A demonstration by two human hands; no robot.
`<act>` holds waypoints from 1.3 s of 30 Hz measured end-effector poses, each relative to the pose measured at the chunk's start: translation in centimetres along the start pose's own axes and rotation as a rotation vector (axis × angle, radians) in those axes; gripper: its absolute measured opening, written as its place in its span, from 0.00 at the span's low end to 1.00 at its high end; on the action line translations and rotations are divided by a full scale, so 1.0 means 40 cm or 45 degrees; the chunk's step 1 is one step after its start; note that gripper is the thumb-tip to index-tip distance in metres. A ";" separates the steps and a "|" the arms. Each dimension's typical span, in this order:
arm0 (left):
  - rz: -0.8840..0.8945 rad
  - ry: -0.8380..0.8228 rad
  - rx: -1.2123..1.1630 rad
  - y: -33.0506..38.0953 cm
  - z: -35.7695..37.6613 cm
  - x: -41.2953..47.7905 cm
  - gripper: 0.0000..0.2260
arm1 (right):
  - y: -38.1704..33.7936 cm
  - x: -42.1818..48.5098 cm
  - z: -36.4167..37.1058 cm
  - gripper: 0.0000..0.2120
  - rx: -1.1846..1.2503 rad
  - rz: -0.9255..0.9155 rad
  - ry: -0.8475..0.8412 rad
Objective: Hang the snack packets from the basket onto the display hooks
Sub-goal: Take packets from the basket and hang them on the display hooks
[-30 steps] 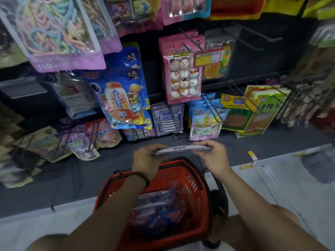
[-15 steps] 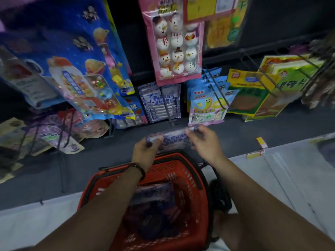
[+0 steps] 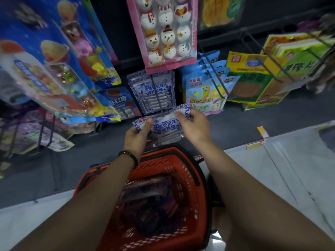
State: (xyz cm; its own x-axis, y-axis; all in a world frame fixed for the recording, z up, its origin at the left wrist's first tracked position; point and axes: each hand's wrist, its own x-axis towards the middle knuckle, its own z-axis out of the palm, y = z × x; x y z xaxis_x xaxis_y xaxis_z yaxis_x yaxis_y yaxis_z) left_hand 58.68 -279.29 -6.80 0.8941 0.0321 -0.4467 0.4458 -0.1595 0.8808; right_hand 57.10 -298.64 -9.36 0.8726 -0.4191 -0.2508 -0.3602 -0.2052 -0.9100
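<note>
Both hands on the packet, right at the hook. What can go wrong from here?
1. The packet is bowed between the left hand and right hand, and its hole isn't visible; it may miss the hook tip and drop, perhaps beside the basket.
2. The snowman pack hangs just above the hook; lifting the hands might knock it.
3. The hook already carries a stack of matching packets, so room may be tight.

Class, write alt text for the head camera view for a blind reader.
A person's left hand and right hand hold a blue-and-white snack packet by its upper corners at the end of a display hook carrying matching packets. Below sits a red basket holding more packets; a pink snowman pack hangs above.
</note>
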 end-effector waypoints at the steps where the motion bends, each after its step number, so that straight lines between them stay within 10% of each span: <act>1: -0.008 -0.008 -0.026 0.000 0.004 -0.005 0.15 | -0.001 -0.005 -0.001 0.23 -0.002 -0.015 0.015; 5: -0.007 0.028 -0.015 0.008 0.021 -0.017 0.13 | -0.004 -0.019 -0.007 0.29 0.064 -0.032 0.078; 10: -0.035 0.077 0.033 -0.009 0.013 0.041 0.55 | 0.010 0.012 0.011 0.30 0.137 0.113 0.007; 18: -0.079 0.160 0.040 0.010 0.019 0.128 0.67 | -0.026 0.010 0.033 0.36 0.164 0.060 -0.076; 30: 0.054 0.037 0.350 -0.044 -0.136 -0.030 0.08 | 0.007 -0.079 0.050 0.30 -0.100 0.183 0.062; 33: 0.188 -0.292 0.757 -0.086 -0.231 -0.136 0.05 | 0.027 -0.138 0.062 0.14 -0.464 0.194 -0.246; 39: 0.227 -0.428 1.168 -0.256 -0.441 -0.242 0.05 | 0.081 -0.265 0.157 0.17 -0.950 0.210 -1.067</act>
State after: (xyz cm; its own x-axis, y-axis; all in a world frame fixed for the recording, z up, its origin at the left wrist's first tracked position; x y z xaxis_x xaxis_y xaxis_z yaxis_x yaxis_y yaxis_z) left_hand 46.21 -260.58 -8.72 0.8228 -0.3257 -0.4658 -0.0269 -0.8410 0.5404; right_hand 48.74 -289.32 -11.73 0.6414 0.1767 -0.7466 -0.3531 -0.7959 -0.4917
